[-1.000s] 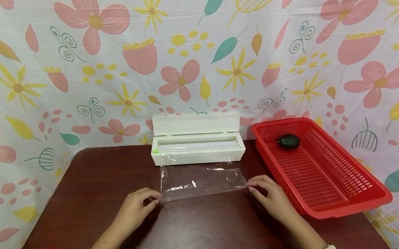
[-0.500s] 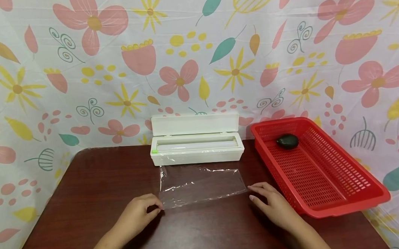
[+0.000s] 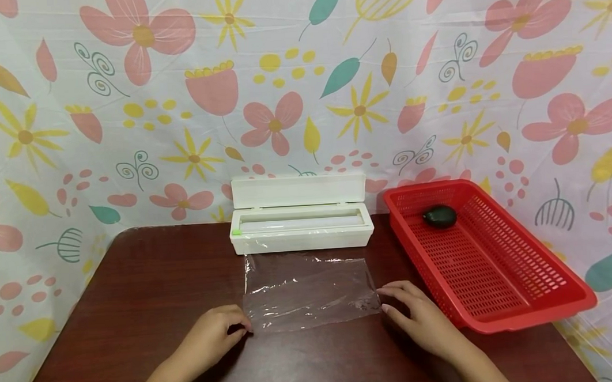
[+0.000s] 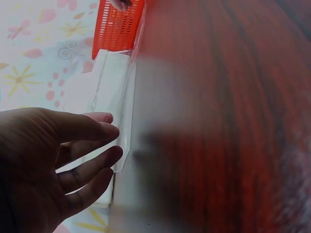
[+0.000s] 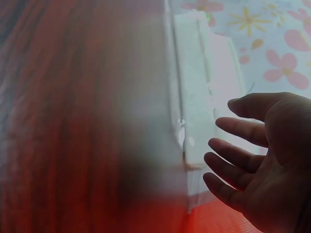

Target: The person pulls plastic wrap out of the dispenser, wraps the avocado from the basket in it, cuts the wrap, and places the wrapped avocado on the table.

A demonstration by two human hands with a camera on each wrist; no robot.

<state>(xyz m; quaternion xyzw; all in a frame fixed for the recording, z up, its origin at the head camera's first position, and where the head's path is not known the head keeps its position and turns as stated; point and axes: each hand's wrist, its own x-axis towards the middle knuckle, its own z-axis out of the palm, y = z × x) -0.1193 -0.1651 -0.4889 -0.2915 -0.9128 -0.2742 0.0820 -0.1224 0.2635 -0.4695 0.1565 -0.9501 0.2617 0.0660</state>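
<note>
A thin clear sheet of plastic wrap (image 3: 306, 289) stretches over the dark table from a white wrap dispenser (image 3: 302, 240), whose lid stands up. At the sheet's near left corner, my left hand (image 3: 209, 334) pinches the wrap between thumb and fingers. In the left wrist view its thumb tip (image 4: 111, 130) lies close to the index finger, over the wrap. My right hand (image 3: 416, 318) is beside the sheet's right edge, fingertips right at it. The right wrist view shows that hand's fingers (image 5: 235, 155) spread, with the thumb apart from them.
A red plastic basket (image 3: 531, 317) stands to the right, close by my right forearm. Inside it, near the back, lies a dark green avocado-like object (image 3: 440, 216). Behind the table (image 3: 149, 268) hangs a flowered curtain (image 3: 281, 123).
The wrap's near edge has come toward me, its left corner drawn along by my left hand. My right hand has shifted slightly nearer, and its thumb and index finger have parted from the wrap.
</note>
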